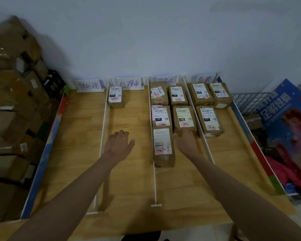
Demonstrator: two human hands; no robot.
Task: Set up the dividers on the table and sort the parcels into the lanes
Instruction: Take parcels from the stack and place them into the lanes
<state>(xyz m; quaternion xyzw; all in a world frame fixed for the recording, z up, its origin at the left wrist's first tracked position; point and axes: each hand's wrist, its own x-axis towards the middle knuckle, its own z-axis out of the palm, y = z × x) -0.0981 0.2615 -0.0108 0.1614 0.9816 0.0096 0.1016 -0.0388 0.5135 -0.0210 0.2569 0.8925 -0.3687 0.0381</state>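
Note:
Three white dividers split the wooden table [80,136] into lanes: a left divider [102,133], a middle divider [153,171] and a right divider [201,134]. One brown parcel [115,97] stands at the back of the second lane. Several labelled parcels fill the third lane, the nearest one [162,146] beside the middle divider. Three parcels sit in the fourth lane, the nearest of them [210,121] by the right divider. My left hand [119,145] hovers flat over the second lane, holding nothing. My right hand [186,139] reaches to the front edge of a third-lane parcel [184,119], fingers relaxed.
Handwritten lane signs [89,85] stand along the back wall. Colourful boards [47,150] edge the table on both sides. Stacked cardboard boxes [12,94] rise at the left. A wire basket [250,101] and a blue printed box [285,115] sit at the right.

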